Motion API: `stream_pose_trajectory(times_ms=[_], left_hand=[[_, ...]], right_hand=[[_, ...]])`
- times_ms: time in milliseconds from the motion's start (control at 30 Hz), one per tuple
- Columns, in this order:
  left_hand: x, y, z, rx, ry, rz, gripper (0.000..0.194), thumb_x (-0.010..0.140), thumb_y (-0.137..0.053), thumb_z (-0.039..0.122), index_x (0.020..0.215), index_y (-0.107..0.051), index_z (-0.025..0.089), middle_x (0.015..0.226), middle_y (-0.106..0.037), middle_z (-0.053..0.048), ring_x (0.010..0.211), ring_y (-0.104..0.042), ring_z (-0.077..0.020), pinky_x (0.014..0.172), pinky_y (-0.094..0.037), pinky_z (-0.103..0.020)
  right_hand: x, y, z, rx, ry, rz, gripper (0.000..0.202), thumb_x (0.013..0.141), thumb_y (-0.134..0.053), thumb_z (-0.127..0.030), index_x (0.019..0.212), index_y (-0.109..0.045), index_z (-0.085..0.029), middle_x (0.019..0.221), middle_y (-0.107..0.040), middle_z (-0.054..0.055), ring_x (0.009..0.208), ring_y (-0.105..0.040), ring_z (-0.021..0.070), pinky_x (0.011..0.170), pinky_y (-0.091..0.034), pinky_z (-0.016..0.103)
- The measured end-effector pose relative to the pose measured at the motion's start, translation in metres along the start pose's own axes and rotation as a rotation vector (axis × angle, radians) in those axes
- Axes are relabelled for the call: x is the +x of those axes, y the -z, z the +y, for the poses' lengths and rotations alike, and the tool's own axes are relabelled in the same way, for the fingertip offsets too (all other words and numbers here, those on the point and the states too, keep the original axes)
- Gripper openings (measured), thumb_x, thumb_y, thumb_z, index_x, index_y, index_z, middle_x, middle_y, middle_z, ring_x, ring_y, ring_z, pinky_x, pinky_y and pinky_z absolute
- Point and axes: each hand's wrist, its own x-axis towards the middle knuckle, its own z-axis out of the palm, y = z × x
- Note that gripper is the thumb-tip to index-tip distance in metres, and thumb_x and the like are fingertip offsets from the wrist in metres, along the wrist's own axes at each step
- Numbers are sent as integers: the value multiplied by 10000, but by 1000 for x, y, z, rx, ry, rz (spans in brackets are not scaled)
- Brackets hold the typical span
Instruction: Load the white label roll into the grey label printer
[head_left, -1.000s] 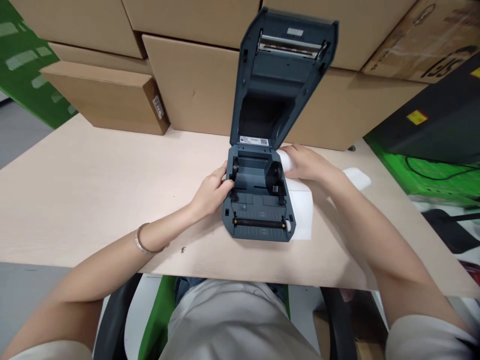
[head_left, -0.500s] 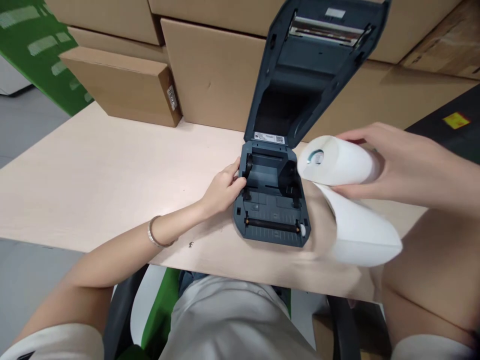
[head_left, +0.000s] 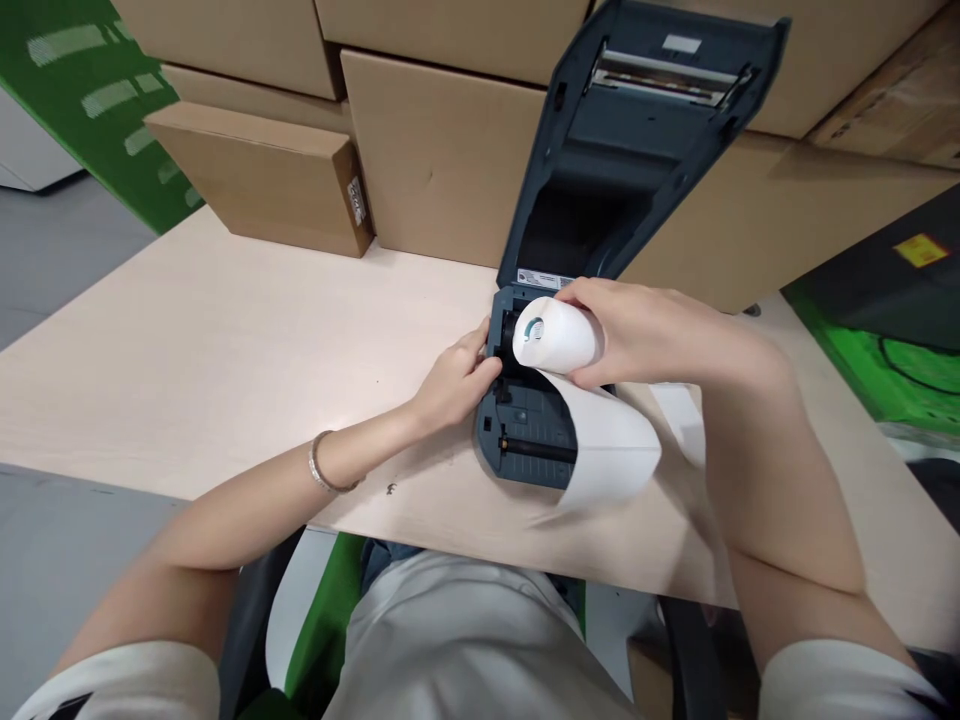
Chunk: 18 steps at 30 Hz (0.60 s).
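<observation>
A dark blue-grey printer stands on the table with its lid raised. My right hand grips a white paper roll by its right end, over the printer's open bay. A loose length of paper curls down from the roll and covers the right part of the black roller. My left hand holds the left edge of the printer's base, thumb on top of the rim. Whether the roll touches the inside of the bay cannot be made out.
Cardboard boxes are stacked behind the printer, with a flatter box at the left. A white strip lies on the table right of the printer. A dark object with a yellow label stands at the far right.
My right hand has moved left with the paper roll, from beside the printer to over its bay. The hanging paper swung along with it. My left hand keeps its hold on the printer's edge.
</observation>
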Motion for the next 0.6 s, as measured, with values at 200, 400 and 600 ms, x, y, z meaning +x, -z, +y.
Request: stream_pose_trajectory(times_ms=[200, 400, 600], left_hand=[[0, -1, 0, -18, 32, 3, 695, 935, -459, 320, 1599, -545, 133, 1360, -742, -144, 1296, -650, -347, 1143, -491, -490], [-1, -1, 0, -17, 52, 0, 740, 928, -466, 329, 1632, -512, 106, 1411, -720, -162, 1364, -624, -352, 1193, -468, -504], [0, 0, 0, -16, 24, 5, 739, 929, -464, 320, 1638, -510, 118, 1431, -726, -159, 1362, -633, -345, 1185, -485, -489]], right_hand=[[22, -15, -3, -35, 13, -54, 627, 712, -771, -417, 1310, -684, -251, 1264, -784, 63, 1003, -739, 316, 699, -472, 376], [35, -38, -1, -100, 102, -28, 602, 739, -807, -376, 1299, -720, -172, 1289, -772, 148, 1229, -710, 385, 1108, -514, 512], [14, 4, 9, 134, 229, 492, 477, 989, -646, -504, 1337, -729, -188, 1386, -709, 170, 1324, -668, 346, 1155, -532, 522]])
